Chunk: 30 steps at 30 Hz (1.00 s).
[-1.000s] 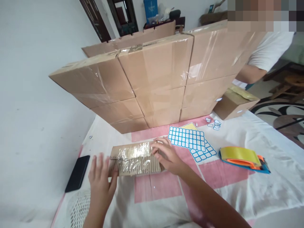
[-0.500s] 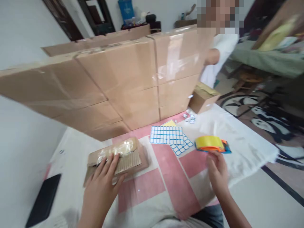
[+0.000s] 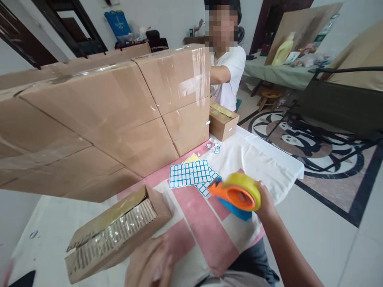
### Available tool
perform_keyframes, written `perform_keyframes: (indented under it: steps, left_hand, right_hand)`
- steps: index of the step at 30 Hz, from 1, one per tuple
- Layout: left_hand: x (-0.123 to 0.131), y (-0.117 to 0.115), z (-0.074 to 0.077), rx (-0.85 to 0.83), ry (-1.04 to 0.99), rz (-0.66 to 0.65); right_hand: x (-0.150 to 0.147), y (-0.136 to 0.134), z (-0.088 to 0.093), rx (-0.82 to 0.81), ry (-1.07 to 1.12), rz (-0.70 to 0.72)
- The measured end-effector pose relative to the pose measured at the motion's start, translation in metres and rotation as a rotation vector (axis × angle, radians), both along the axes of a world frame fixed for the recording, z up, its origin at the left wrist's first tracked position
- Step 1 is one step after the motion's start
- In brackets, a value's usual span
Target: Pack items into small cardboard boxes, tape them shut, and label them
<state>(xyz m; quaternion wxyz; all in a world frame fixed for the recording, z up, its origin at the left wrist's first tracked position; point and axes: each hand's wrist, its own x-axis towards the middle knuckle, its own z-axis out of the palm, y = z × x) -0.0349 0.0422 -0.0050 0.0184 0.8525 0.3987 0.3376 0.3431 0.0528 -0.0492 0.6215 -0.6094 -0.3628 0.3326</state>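
Note:
My right hand [image 3: 265, 201] grips an orange and blue tape dispenser [image 3: 236, 195] with a yellow roll of tape on it, held above the table's right half. In front of my body, my left hand [image 3: 152, 259] is blurred and its fingers are hard to read. It is near a small cardboard box [image 3: 113, 235] and seems apart from it. Shiny tape covers the box's top, and a corrugated flap edge shows along its near side. Blue-bordered label sheets [image 3: 190, 173] lie flat beyond the dispenser, with a yellow sheet [image 3: 192, 158] partly under them.
A tall wall of taped cardboard boxes [image 3: 128, 103] stands along the table's far side. Another small box [image 3: 224, 121] sits at its right end, near loose labels [image 3: 215, 148]. A person in a white shirt [image 3: 229, 75] is behind it. A folding chair [image 3: 341, 103] stands at right.
My right hand has picked up the tape dispenser and moved it left over the table. My left hand has come off the small box, towards my body. The view has swung right.

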Motion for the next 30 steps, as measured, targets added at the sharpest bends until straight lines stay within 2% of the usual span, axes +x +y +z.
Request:
perform_keyframes:
  steps: [2,3,5,6,7,8,10,12,15,16,17,19,22,24,26,30]
  left_hand:
    - [0.039,-0.001,0.002,-0.164,-0.077,-0.145]
    - [0.059,0.001,0.005,-0.285,-0.106,-0.183]
    - [0.095,0.006,0.013,-0.548,-0.168,-0.352]
    - [0.109,0.009,0.017,-0.687,-0.203,-0.432]
    - [0.119,0.012,0.02,-0.807,-0.233,-0.49]
    - [0.125,0.015,0.022,-0.906,-0.255,-0.506]
    - [0.131,0.019,0.022,-1.003,-0.271,-0.431]
    - [0.13,0.022,0.018,-0.99,-0.265,-0.339]
    - [0.127,0.029,0.007,-0.807,-0.281,-0.187]
    - [0.126,0.031,0.004,-0.746,-0.273,-0.124]
    - [0.126,0.034,0.002,-0.706,-0.26,-0.067]
    - [0.126,0.037,0.0,-0.664,-0.226,0.017]
    - [0.126,0.038,0.001,-0.511,-0.162,0.043]
    - [0.123,0.036,0.002,-0.362,-0.104,0.009]
    - [0.117,0.034,0.0,-0.297,-0.046,-0.04]
    - [0.103,0.035,-0.009,-0.363,-0.117,-0.001]
  right_hand:
    - [-0.006,-0.013,0.015,0.025,0.099,0.223]
    - [-0.012,-0.015,0.023,0.048,0.143,0.392]
    - [-0.024,-0.014,0.036,0.095,0.197,0.662]
    - [-0.03,-0.011,0.04,0.101,0.214,0.715]
    - [-0.034,-0.007,0.043,0.092,0.229,0.704]
    - [-0.036,-0.003,0.044,0.076,0.239,0.656]
    - [-0.037,0.003,0.045,0.05,0.221,0.535]
    - [-0.037,0.004,0.044,0.054,0.104,0.318]
    - [-0.042,-0.008,0.042,0.162,-0.131,-0.205]
    - [-0.047,-0.014,0.04,0.217,-0.179,-0.292]
    - [-0.054,-0.02,0.038,0.256,-0.204,-0.28]
    - [-0.073,-0.029,0.03,0.262,-0.21,-0.073]
    - [-0.103,-0.026,0.016,0.156,-0.122,0.207]
    - [-0.116,-0.015,0.009,0.138,0.044,0.3]
    - [-0.119,-0.002,0.005,0.149,0.234,0.374]
    - [-0.113,0.016,0.006,0.214,0.417,0.468]
